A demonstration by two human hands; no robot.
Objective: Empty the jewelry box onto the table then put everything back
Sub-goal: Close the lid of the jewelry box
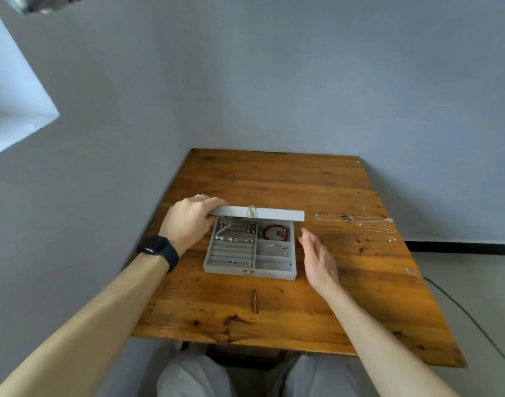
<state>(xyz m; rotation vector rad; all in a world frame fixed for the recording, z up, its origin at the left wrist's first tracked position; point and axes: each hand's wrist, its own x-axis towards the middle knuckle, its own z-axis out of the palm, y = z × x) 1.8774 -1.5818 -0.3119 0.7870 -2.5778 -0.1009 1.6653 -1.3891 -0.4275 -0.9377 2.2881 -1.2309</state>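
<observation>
A grey jewelry box (250, 271) sits on the wooden table (274, 313), its lid (277, 214) raised partway over the tray. My left hand (188, 222) grips the lid's left end. Inside lie a red bead bracelet (276, 232), a thin silver bangle (272, 249), and several small earrings and rings (234, 240) in the ring rolls. My right hand (318, 260) hovers just right of the box, fingers straight, holding nothing. Thin silver chains (353, 218) lie on the table to the right of the box.
The table stands against a grey wall at its far and left sides. A small pendant (391, 239) lies near the right edge. A dark cable (472, 319) runs on the floor to the right. My knees are under the near edge.
</observation>
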